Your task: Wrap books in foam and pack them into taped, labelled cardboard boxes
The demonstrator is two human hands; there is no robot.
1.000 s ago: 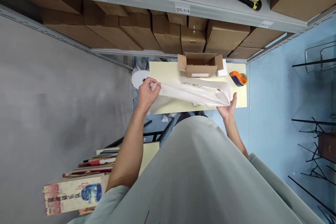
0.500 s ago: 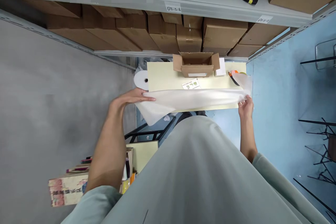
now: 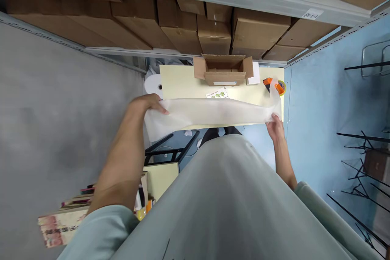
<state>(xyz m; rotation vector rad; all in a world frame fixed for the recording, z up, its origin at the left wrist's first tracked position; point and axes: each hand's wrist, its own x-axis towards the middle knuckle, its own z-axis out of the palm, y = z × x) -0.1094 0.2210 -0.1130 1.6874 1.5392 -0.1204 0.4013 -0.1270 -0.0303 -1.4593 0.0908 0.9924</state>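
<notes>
A long strip of white, translucent packing foam sheet (image 3: 213,113) stretches across the front of the pale yellow table (image 3: 179,81). At its left end my left hand (image 3: 152,103) grips it, thumb on top and the other fingers hidden. My right hand (image 3: 276,126) pinches the lower edge near the right end, where a narrow flap of the sheet sticks up. Behind the strip lies a printed card (image 3: 217,93), partly covered. An open cardboard box (image 3: 224,78) stands at the table's back, with a small white box (image 3: 253,74) beside it.
An orange tape dispenser (image 3: 276,85) sits at the table's right end. A white roll (image 3: 152,84) stands off the left end. Cardboard boxes (image 3: 258,28) fill the shelf above. Books (image 3: 65,225) are stacked at lower left, and folding chairs (image 3: 365,158) stand at right.
The sheet has flattened out and its hanging left corner lies higher. Both hands have shifted slightly left in view as the camera moved. The tape dispenser shows more fully.
</notes>
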